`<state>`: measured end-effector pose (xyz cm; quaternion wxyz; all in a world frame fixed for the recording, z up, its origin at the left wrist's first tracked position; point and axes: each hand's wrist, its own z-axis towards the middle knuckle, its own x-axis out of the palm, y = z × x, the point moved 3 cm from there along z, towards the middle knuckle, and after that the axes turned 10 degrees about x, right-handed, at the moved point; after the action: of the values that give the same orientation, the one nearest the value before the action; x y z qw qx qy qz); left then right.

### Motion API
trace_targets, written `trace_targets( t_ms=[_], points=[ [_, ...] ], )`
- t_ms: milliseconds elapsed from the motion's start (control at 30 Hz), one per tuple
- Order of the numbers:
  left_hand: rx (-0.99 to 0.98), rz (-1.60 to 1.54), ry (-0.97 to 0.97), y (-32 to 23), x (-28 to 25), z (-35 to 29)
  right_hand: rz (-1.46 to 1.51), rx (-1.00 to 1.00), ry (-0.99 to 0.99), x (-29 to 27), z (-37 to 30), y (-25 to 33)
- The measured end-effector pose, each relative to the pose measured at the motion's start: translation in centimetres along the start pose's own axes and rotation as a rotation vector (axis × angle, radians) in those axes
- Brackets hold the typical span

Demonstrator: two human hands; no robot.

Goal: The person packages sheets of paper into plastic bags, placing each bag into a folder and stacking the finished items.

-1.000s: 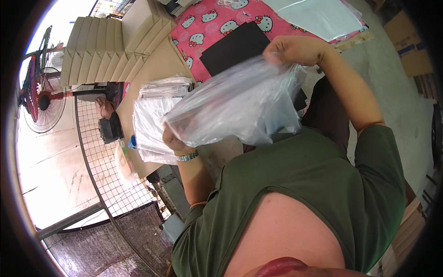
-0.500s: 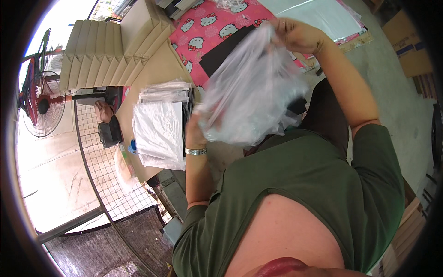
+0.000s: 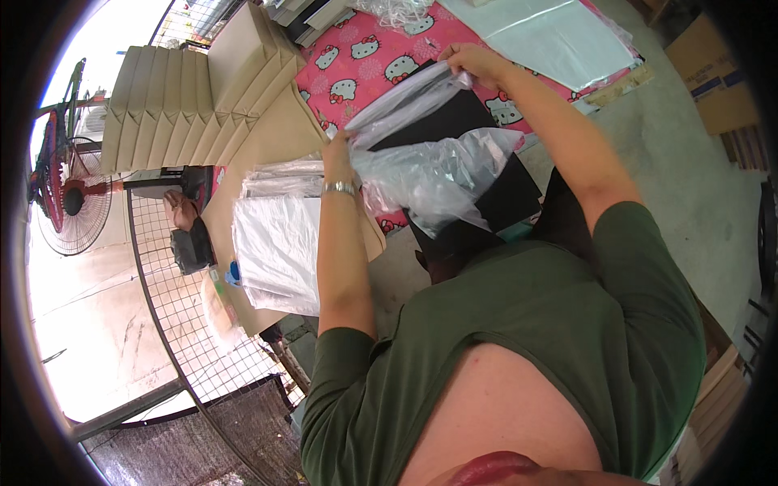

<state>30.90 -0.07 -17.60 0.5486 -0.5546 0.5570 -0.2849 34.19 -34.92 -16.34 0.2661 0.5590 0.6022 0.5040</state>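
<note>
Behind the grip lies a pink cartoon-print cloth (image 3: pixel 365 61) covering the work surface, with a large clear plastic sheet (image 3: pixel 559 32) spread on its far end. To the left of the grip stand rows of folded tan cardboard boxes (image 3: pixel 174 101), and just below the left forearm rests a stack of flat clear bags (image 3: pixel 279 247).

Between the two hands hangs a clear plastic bag (image 3: pixel 429 174), crumpled and slack in its lower half, with a flat black item (image 3: pixel 502 194) showing through and beneath it. I cannot tell whether the black item is already inside the bag or only behind it.

The left hand (image 3: pixel 339 150) is closed on the bag's near upper edge, fingers pinched tight on the film. The right hand (image 3: pixel 470 61) is closed on the far upper edge, raised higher and further out, so the mouth is stretched taut between them.

The step in hand looks like opening or straightening the bag's mouth. The next move likely calls for keeping both pinches firm while the film is pulled apart evenly.
</note>
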Motion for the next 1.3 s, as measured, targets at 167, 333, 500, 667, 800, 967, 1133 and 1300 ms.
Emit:
trace_targets(
  t_ms=[167,333,500,667,800,967,1133,1300],
  points=[
    [0.238,0.666,-0.124,-0.1,2.8,4.9,-0.946,-0.170,-0.786,0.8,4.8,-1.2],
    [0.578,1.392,0.263,2.5,2.8,7.2,-1.419,-0.109,-0.607,4.3,5.6,0.1],
    [0.361,0.813,-0.117,-3.2,0.4,4.9,-1.296,-0.307,-0.712,4.0,5.1,3.7],
    [0.384,0.075,-0.163,-17.6,-4.9,-1.5,-1.894,-0.115,-0.175,5.9,-1.4,18.8],
    [0.393,-0.163,0.350,-25.4,-10.6,-9.6,-0.316,-0.198,0.017,5.9,-9.8,24.1],
    [0.123,-0.274,0.451,-23.2,-13.0,-15.6,0.048,-0.161,0.351,5.5,-18.2,20.7],
    [-0.077,-0.437,0.399,-14.9,-8.9,-15.2,0.050,-0.131,0.414,1.9,-20.4,13.1],
    [-0.240,-0.390,0.406,0.9,-6.6,-9.5,0.291,0.074,0.242,-0.9,-14.5,0.6]
  ],
)
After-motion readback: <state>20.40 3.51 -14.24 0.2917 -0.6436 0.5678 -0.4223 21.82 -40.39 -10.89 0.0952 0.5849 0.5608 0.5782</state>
